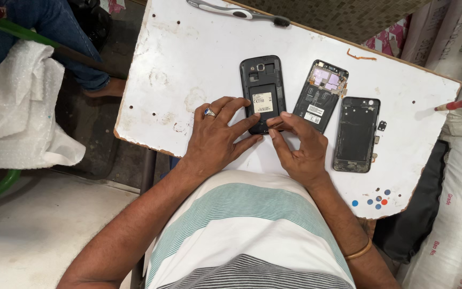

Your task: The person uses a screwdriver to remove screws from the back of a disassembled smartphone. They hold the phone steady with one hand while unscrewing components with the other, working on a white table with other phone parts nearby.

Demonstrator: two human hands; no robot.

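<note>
1. While both hands meet at its lower end, the black phone lies back-up with its cover off, near the middle of the white table.
2. Left hand, ringed, rests spread with fingertips on the phone's lower left corner.
3. Right hand pinches the phone's bottom edge.
4. Right of the phone lie an opened phone body and a bare frame.

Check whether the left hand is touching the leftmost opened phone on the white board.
Touching. The head view shows the left hand with its fingers lying on the lower edge of the leftmost phone.
</note>
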